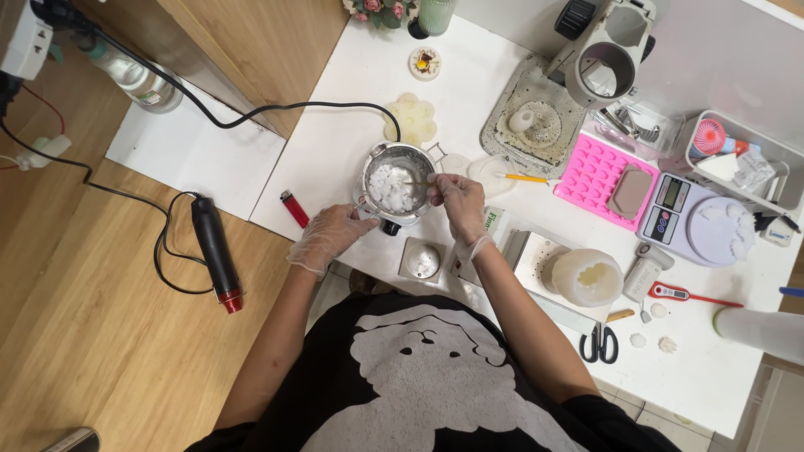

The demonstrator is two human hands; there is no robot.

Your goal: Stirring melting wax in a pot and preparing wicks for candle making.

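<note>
Centrally, a small metal pot (400, 186) sits on the white table (352, 125), left of the frame's middle, filled with white wax chunks (392, 186); its handle runs down and to the left towards the gloved left hand (328, 238), whose fingers curl about that handle, though the grip itself is hard to make out; the gloved right hand (456, 201) pinches a thin stick (416, 182) that lies nearly level, its free end pointing left into the chunks; the stick is so slim that its tip is lost among the wax.

Under the pot a dark base (390, 226) peeks out, mostly hidden; a black cord (276, 109) curves from the pot's upper rim off to the upper left; a red lighter (294, 208) lies just left of the left hand, near the table's left edge; a square metal tin (421, 260) sits just below the pot, at the near edge.

To the right the table is crowded: a pink mould (591, 173), a kitchen scale (695, 219), a round white candle (587, 277) and scissors (598, 343); the open room lies in the upper left part of the table, above the lighter; on the wooden floor (92, 335) at the left lies a black heat gun (215, 251), well apart from the table.
</note>
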